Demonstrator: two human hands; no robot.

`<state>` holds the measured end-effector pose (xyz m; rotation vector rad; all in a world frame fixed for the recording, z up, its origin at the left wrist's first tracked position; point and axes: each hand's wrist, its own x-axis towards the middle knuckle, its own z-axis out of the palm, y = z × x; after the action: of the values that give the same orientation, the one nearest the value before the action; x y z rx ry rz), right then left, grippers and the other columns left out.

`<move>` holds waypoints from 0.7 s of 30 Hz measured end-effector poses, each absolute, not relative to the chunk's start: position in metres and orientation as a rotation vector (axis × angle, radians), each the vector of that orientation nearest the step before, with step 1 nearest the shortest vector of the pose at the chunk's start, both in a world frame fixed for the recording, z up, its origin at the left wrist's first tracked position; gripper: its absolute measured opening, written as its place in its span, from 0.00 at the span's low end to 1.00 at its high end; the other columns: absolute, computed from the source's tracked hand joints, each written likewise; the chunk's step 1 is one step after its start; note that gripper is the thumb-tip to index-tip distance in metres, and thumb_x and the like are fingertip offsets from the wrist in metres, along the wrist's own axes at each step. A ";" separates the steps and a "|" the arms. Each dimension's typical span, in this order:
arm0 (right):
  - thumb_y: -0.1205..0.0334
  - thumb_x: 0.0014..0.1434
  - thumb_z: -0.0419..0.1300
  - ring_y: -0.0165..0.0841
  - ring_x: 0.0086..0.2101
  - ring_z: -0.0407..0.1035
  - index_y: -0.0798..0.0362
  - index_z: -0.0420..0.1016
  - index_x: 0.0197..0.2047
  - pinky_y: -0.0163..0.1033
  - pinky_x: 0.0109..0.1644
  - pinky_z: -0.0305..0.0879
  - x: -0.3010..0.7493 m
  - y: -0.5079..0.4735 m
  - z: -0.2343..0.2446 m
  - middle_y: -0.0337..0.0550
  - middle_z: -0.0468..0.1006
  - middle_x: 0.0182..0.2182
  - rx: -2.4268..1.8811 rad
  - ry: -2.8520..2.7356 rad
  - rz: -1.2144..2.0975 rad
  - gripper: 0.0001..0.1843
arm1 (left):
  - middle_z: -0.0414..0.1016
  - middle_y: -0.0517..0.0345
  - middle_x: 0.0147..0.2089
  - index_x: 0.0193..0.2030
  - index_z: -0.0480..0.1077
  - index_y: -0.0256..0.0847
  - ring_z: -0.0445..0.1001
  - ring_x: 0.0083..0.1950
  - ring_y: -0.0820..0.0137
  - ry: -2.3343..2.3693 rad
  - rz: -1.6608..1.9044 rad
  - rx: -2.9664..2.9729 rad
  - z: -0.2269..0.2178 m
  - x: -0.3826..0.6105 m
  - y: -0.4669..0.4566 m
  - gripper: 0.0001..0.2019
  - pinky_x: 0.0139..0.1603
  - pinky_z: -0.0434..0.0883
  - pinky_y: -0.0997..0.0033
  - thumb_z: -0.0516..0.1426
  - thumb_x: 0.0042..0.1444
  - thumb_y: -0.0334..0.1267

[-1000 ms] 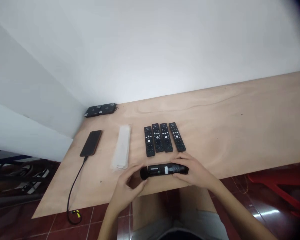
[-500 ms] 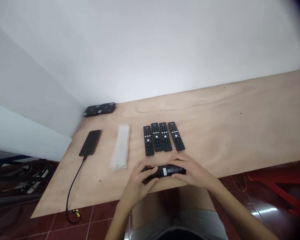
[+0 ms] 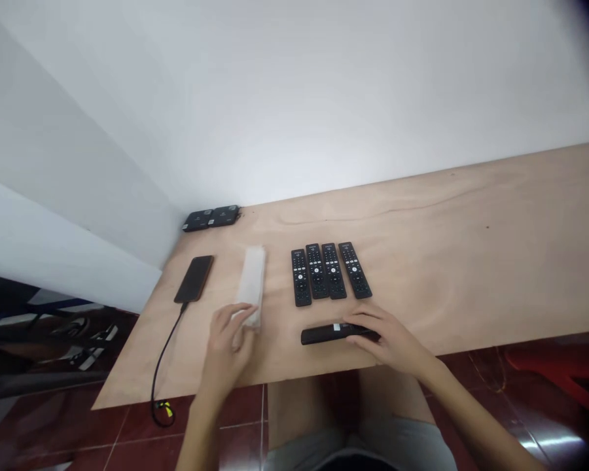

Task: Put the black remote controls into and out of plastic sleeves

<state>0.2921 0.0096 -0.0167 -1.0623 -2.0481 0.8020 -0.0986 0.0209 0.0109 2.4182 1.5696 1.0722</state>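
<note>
A black remote (image 3: 324, 334) lies crosswise near the front edge of the plywood table (image 3: 471, 248). My right hand (image 3: 387, 340) rests on its right end, fingers curled over it. My left hand (image 3: 228, 347) is further left, fingers closing on the near end of a stack of clear plastic sleeves (image 3: 252, 282). Several more black remotes (image 3: 331, 271) lie side by side, buttons up, just behind the crosswise one.
A phone (image 3: 195, 278) lies face down at the left with a black cable (image 3: 164, 366) running off the front edge. Two black boxes (image 3: 212, 217) sit in the back left corner by the white wall. My knees are below the table edge, over red floor tiles.
My left hand let go of the crosswise remote and moved left onto the plastic sleeves. The remote now lies flat on the table under my right hand. The view shifted slightly.
</note>
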 end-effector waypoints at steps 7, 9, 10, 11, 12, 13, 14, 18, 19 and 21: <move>0.51 0.77 0.63 0.49 0.52 0.84 0.38 0.87 0.58 0.57 0.59 0.83 0.294 0.013 -0.024 0.41 0.90 0.52 -1.152 -1.905 0.850 0.13 | 0.83 0.50 0.46 0.43 0.80 0.45 0.77 0.51 0.54 1.682 1.077 2.523 0.012 -0.128 0.038 0.06 0.56 0.75 0.49 0.61 0.70 0.36; 0.52 0.77 0.62 0.49 0.53 0.84 0.38 0.87 0.57 0.59 0.60 0.82 0.297 0.013 -0.022 0.42 0.90 0.53 -1.151 -1.885 0.842 0.13 | 0.82 0.51 0.44 0.44 0.80 0.45 0.77 0.49 0.56 1.716 1.166 2.403 0.015 -0.109 0.032 0.06 0.54 0.76 0.53 0.61 0.71 0.37; 0.52 0.78 0.61 0.49 0.55 0.83 0.39 0.87 0.58 0.59 0.62 0.81 0.299 0.013 -0.020 0.43 0.89 0.54 -1.156 -1.879 0.831 0.14 | 0.82 0.52 0.44 0.45 0.80 0.45 0.78 0.48 0.58 1.716 1.185 2.332 0.017 -0.095 0.027 0.06 0.52 0.76 0.56 0.60 0.72 0.39; 0.53 0.78 0.60 0.49 0.56 0.82 0.40 0.86 0.59 0.59 0.63 0.80 0.302 0.012 -0.018 0.44 0.88 0.56 -1.167 -1.878 0.819 0.15 | 0.82 0.53 0.43 0.46 0.80 0.45 0.79 0.46 0.60 1.698 1.180 2.254 0.018 -0.080 0.022 0.07 0.49 0.77 0.59 0.60 0.73 0.40; 0.54 0.78 0.60 0.49 0.58 0.81 0.40 0.86 0.61 0.59 0.64 0.79 0.306 0.011 -0.016 0.45 0.87 0.58 -1.177 -1.890 0.808 0.15 | 0.82 0.54 0.42 0.47 0.80 0.45 0.79 0.42 0.63 1.659 1.150 2.182 0.019 -0.064 0.016 0.08 0.45 0.77 0.62 0.59 0.73 0.40; 0.53 0.77 0.62 0.50 0.59 0.79 0.40 0.84 0.63 0.59 0.65 0.78 0.310 0.009 -0.013 0.46 0.85 0.60 -1.185 -1.916 0.798 0.16 | 0.81 0.55 0.40 0.46 0.80 0.44 0.78 0.39 0.65 1.628 1.128 2.114 0.018 -0.048 0.010 0.08 0.42 0.76 0.64 0.59 0.74 0.40; 0.53 0.75 0.65 0.51 0.61 0.78 0.40 0.83 0.65 0.60 0.67 0.77 0.314 0.007 -0.011 0.47 0.84 0.62 -1.189 -1.951 0.785 0.18 | 0.82 0.56 0.39 0.45 0.80 0.44 0.79 0.38 0.65 1.603 1.123 2.053 0.016 -0.032 0.005 0.08 0.41 0.77 0.65 0.59 0.73 0.40; 0.53 0.69 0.72 0.53 0.66 0.74 0.40 0.75 0.72 0.63 0.72 0.72 0.333 -0.002 -0.009 0.49 0.78 0.68 -1.193 -2.049 0.712 0.31 | 0.85 0.54 0.42 0.46 0.80 0.45 0.84 0.41 0.63 1.502 1.080 1.841 -0.004 0.016 -0.010 0.07 0.42 0.81 0.64 0.61 0.72 0.42; 0.55 0.70 0.70 0.52 0.65 0.74 0.40 0.75 0.72 0.63 0.72 0.72 0.337 -0.005 -0.009 0.49 0.78 0.68 -1.200 -2.043 0.712 0.30 | 0.85 0.54 0.42 0.46 0.80 0.45 0.84 0.41 0.62 1.501 1.088 1.802 -0.010 0.023 -0.012 0.07 0.41 0.82 0.63 0.61 0.72 0.43; 0.58 0.70 0.69 0.52 0.64 0.76 0.41 0.77 0.70 0.63 0.71 0.73 0.344 -0.010 -0.011 0.49 0.81 0.66 -1.202 -2.010 0.743 0.28 | 0.85 0.54 0.41 0.46 0.80 0.45 0.85 0.40 0.62 1.529 1.117 1.757 -0.019 0.032 -0.014 0.07 0.41 0.83 0.62 0.62 0.72 0.43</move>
<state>0.3442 -0.0101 -0.0106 -1.2021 -2.0100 0.7431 0.0324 -0.0139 -0.0187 1.7570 1.5294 1.1166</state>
